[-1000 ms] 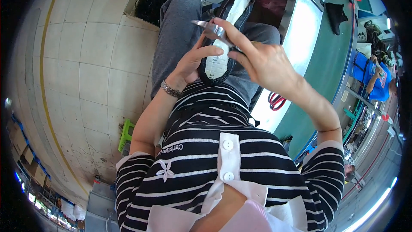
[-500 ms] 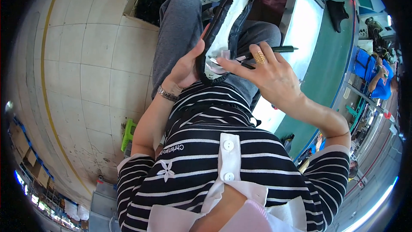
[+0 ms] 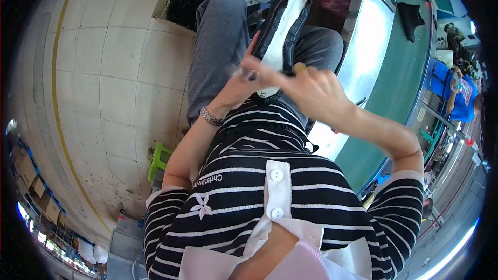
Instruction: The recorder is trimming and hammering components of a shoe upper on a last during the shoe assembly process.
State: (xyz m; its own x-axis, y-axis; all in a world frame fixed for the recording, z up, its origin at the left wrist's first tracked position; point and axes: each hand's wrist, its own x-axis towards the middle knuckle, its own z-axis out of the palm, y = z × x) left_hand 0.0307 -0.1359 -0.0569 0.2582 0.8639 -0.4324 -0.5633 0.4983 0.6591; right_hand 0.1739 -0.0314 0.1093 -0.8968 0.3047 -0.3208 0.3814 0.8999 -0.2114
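Note:
A black shoe upper with a white sole face turned up lies tilted over my lap. My left hand is closed around its left side, close to the near end. Across that near end reaches my right hand, with a gold ring. Its forefinger stretches toward the left hand's fingers and is smeared by motion; the other fingers are curled. A small greyish bit shows where the two hands meet, too blurred to name. Whatever sits in the curled fingers is hidden.
A green bench top with a pale shiny strip runs along my right, bearing a black boot. A carton of black scraps stands ahead left. Beside me sits a green plastic stool. Another person works far right.
My right hand has swung left over the shoe upper to my left fingers. The clear film at the near end is gone from the sole face. The dark pen-like tool no longer shows.

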